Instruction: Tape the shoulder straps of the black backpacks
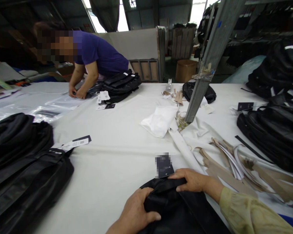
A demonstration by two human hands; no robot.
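A black backpack (178, 208) lies in front of me at the bottom of the head view, its lower part cut off by the frame edge. My left hand (138, 208) grips its left side, with the thumb on top and the fingers partly hidden by the fabric. On the upper right edge, my right hand (191, 180) is closed on the backpack's fabric near its top. A dark hang tag (164, 165) sticks out from the top of the backpack, close to the right fingertips.
Stacked black backpacks (26, 182) stand left, more backpacks (278, 130) right. A metal post (207, 65) rises through the white table (107, 169). Beige and white strips (234, 165) lie right of my hands. Across the table, a person in purple (101, 52) bends over plastic bags (63, 100).
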